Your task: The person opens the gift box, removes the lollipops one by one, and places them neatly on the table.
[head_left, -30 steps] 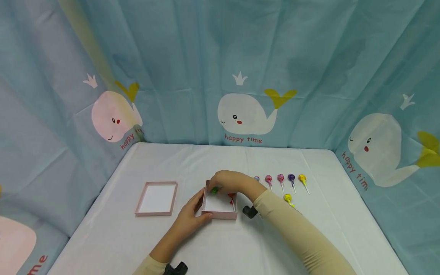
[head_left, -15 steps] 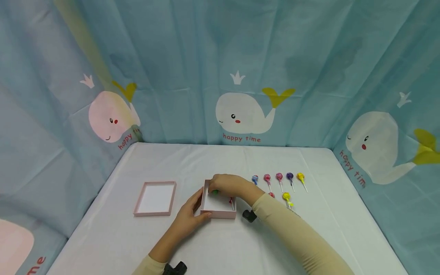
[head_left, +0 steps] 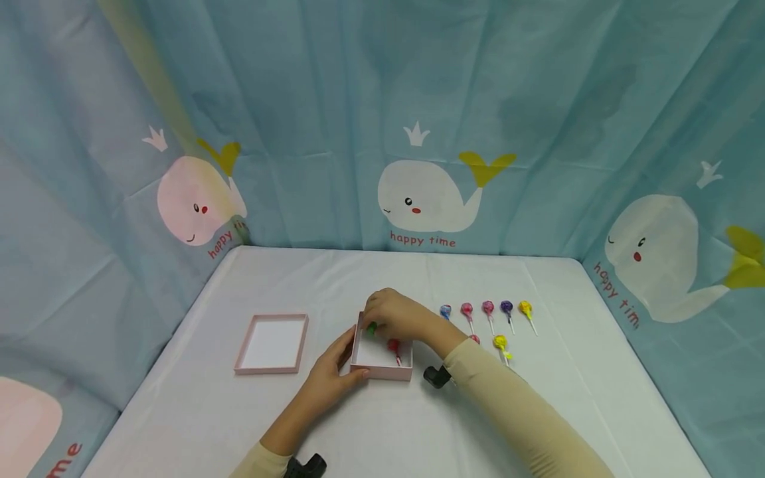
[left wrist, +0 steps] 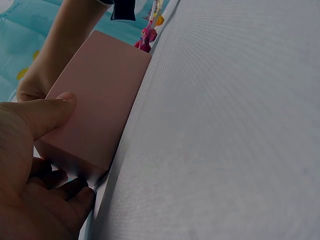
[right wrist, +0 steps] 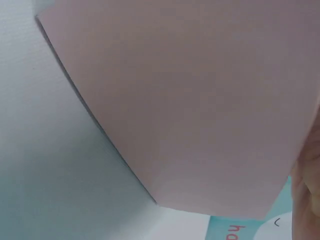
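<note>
My left hand (head_left: 329, 378) grips the open pink box (head_left: 381, 373) at its near left corner. In the left wrist view the thumb (left wrist: 52, 112) lies on one box wall (left wrist: 100, 95) and the fingers curl by the adjoining side. Over the box, my right hand (head_left: 399, 315) reaches in with bent fingers and pinches a green-wrapped lollipop (head_left: 371, 328), whose stick is hidden by the hand. A red lollipop (head_left: 394, 346) lies in the box to its right, stick pointing toward me. The right wrist view is mostly filled by a pink wall (right wrist: 190, 110), with part of a hand (right wrist: 307, 185) at its edge.
A shallow pink lid (head_left: 271, 370), white inside, lies left of the box. Right of the box are two rows of lollipops, including a blue one (head_left: 445, 311), a purple one (head_left: 507, 307) and yellow ones (head_left: 525, 308). A whale-print curtain (head_left: 335, 133) surrounds the white table (head_left: 478, 275).
My right hand dipped into the box and has risen slightly, the green lollipop still at its fingertips. The red lollipop has shifted left inside the box. My left hand keeps its hold.
</note>
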A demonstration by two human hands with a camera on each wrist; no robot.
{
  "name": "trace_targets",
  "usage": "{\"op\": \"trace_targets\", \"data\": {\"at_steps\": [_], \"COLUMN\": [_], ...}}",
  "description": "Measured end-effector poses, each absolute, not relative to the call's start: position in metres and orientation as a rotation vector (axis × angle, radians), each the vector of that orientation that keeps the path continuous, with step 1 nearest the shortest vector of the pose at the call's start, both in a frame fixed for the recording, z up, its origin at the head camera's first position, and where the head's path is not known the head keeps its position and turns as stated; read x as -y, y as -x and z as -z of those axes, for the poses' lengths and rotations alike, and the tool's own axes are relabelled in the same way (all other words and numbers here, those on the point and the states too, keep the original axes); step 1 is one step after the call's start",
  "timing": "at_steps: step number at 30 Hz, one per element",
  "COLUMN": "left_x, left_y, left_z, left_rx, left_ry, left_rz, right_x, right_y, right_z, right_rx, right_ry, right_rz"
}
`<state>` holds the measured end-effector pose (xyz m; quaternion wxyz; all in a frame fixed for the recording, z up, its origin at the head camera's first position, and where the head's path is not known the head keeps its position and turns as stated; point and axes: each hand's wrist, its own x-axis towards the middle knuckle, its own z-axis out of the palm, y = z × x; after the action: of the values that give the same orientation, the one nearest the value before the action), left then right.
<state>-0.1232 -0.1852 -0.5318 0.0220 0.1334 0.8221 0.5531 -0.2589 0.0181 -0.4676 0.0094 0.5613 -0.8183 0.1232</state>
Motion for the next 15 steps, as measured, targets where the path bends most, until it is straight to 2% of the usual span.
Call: {"op": "trace_targets", "data": {"at_steps": [15], "left_x": [0.185], "left_y": [0.124], "left_z": [0.532], "left_rx": [-2.581], "left_ry": [-0.393], "left_rz": [-1.689], "right_x": [-0.042], "right_y": [0.255], "right_z": [0.451], "right_rx": [2.586], "right_ry": [-1.446], "right_rz": [-0.799]}}
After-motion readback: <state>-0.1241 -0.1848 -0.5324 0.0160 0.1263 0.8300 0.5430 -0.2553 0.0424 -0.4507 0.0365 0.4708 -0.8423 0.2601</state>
